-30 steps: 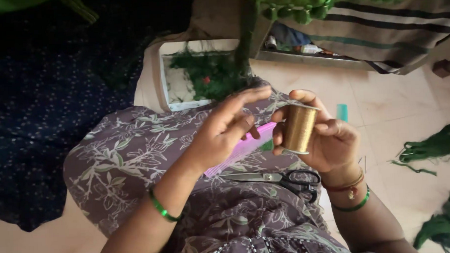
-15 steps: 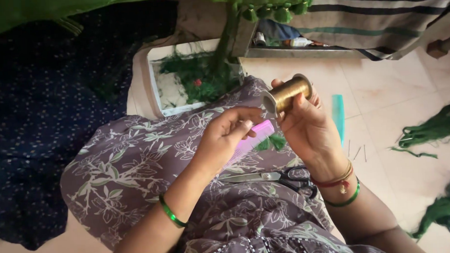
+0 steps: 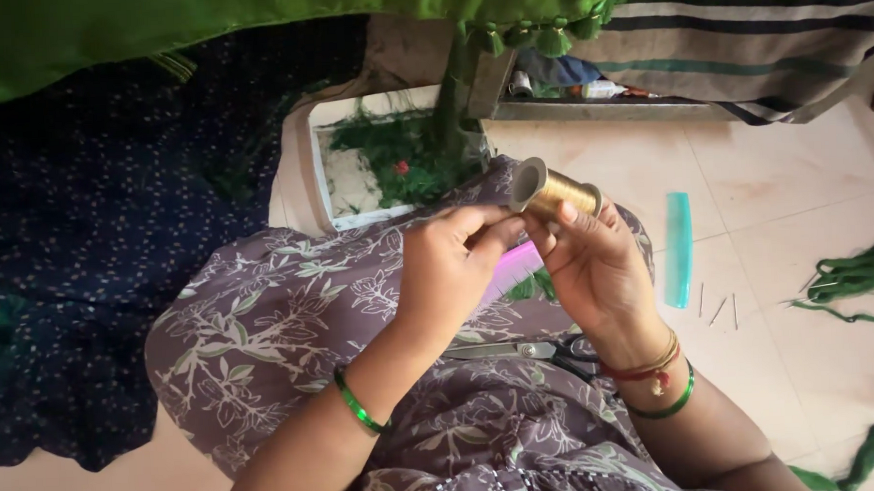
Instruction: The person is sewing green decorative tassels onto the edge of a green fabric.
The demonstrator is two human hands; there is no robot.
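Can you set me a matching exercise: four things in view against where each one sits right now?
Things:
1. spool of gold thread
2. scissors
3. teal comb
4. white tray

Places:
A. flat on the tiled floor, right of the knee
B. on the lap, below the hands
C. on the floor past the knee, holding green threads
D. held in the right hand, left hand at its near end

Pairs: 1-D, 2-B, 3-A, 4-C

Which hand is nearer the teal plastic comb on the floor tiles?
Right. The right hand, holding the gold thread spool, sits just beside the teal plastic comb; the left hand is farther, across the lap.
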